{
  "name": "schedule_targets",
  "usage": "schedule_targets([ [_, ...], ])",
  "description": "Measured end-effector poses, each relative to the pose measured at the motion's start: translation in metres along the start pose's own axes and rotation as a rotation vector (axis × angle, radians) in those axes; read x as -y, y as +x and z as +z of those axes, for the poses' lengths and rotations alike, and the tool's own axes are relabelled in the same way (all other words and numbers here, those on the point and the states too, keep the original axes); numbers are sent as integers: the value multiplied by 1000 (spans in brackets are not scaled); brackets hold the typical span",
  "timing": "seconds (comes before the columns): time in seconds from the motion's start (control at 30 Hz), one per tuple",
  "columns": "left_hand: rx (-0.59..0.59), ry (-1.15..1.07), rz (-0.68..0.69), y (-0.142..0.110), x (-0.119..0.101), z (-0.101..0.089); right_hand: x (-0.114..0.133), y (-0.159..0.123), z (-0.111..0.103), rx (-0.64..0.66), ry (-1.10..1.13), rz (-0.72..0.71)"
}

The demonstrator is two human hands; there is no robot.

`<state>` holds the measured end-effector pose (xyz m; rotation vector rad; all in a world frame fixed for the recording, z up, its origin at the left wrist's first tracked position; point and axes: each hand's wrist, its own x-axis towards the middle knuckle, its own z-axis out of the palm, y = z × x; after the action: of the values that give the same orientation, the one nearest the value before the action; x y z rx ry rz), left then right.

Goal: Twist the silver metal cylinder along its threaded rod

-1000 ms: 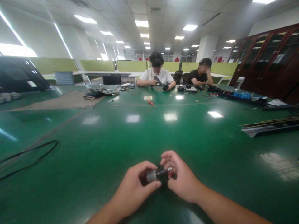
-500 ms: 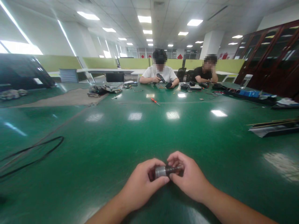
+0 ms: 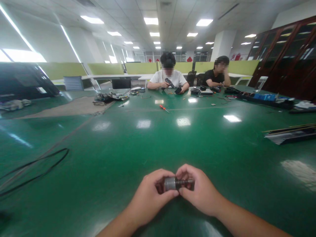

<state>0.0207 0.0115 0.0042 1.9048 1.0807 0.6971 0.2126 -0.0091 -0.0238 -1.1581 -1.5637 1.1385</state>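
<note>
Between my two hands, just above the near part of the green table, is a grey metal cylinder with a dark stepped shaft (image 3: 170,183), lying sideways. My left hand (image 3: 148,194) is closed round the cylinder's left end, thumb along its lower side and fingers over the top. At the other end, my right hand (image 3: 201,191) curls round the shaft, its thumb and fingertips pinching near the point where shaft and cylinder meet. The shaft points right, into the hollow of that hand. My palms hide part of both ends.
On the green table (image 3: 138,144) lies an orange-handled screwdriver (image 3: 163,108). A black cable (image 3: 49,163) loops at the left. Long strips and a grey tray (image 3: 286,135) sit at the right. Across the table, one person (image 3: 170,79) holds a power tool; another person (image 3: 217,77) sits beside.
My right hand has shifted slightly down and its fingers have moved on the shaft, which now shows more plainly. The left hand keeps its hold on the cylinder.
</note>
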Motion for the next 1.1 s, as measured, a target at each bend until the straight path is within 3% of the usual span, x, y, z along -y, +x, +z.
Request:
schedule_targets([
  [0.47,6,-1,-43,1,-6,-3,2,0,-1,-7,17,92],
  [1.1,-16,-35,-99,3,-4,-2,4,-2,-3,-12,-41,58],
])
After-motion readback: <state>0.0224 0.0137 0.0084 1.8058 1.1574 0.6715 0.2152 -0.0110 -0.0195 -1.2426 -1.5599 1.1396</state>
